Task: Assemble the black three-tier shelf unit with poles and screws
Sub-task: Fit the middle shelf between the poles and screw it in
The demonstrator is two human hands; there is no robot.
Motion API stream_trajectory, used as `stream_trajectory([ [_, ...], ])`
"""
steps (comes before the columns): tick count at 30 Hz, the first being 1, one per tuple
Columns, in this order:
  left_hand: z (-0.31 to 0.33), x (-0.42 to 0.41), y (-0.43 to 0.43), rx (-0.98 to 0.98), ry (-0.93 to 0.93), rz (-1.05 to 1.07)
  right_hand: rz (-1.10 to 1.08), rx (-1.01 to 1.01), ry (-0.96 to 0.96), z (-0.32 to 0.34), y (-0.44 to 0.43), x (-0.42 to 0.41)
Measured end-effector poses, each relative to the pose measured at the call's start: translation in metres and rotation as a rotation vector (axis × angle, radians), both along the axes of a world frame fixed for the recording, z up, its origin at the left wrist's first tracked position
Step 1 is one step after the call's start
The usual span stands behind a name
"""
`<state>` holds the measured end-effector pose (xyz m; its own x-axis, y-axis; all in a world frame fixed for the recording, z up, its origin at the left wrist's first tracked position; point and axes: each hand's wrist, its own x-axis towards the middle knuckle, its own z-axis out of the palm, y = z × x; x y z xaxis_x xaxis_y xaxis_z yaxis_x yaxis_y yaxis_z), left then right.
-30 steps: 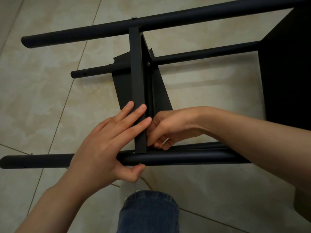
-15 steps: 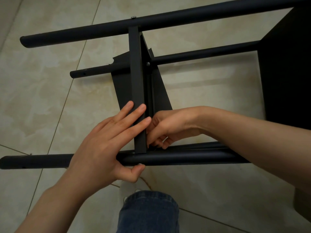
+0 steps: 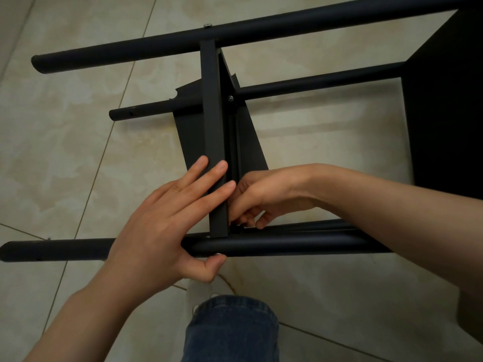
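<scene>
The left hand (image 3: pixel 156 226) lies with straight fingers flat on the edge of the shelf (image 3: pixel 213 126). Its thumb hooks round under the near pole (image 3: pixel 287 246) and pushes on a little silver screw (image 3: pixel 219 254). The right hand (image 3: pixel 261 199) is just beside it, on the other side of the shelf edge. Its fingers curl down into the corner where the shelf and pole meet. I cannot tell if it pinches anything there, because the spot is dark and hidden. The shelf runs away from both hands to the far pole (image 3: pixel 235 30), where another screw (image 3: pixel 208 25) is already in.

What could go wrong? I think the screw is being fixed from inside that corner. If the thumb slips off, the screw could drop out and roll away on the floor (image 3: pixel 65 126). If the left fingers let the shelf tip, the holes may not line up, and the screw could go in crooked. The right fingers work blind in a tight spot. A small part could fall, or a finger could get nipped between the shelf and the pole.
</scene>
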<state>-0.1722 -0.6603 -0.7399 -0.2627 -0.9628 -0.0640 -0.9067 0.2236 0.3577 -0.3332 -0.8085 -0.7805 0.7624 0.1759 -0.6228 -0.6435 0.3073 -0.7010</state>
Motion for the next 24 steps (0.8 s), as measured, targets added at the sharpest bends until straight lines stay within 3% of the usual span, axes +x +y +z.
stream_trajectory([
  [14, 0.0022, -0.0018, -0.0002, -0.002, 0.002, 0.011, -0.037, 0.037, -0.019, 0.0007, 0.002, -0.0025],
  [24, 0.001, -0.0006, 0.0005, -0.022, 0.007, 0.002, 0.029, 0.022, 0.067, 0.0058, 0.0039, 0.0023],
])
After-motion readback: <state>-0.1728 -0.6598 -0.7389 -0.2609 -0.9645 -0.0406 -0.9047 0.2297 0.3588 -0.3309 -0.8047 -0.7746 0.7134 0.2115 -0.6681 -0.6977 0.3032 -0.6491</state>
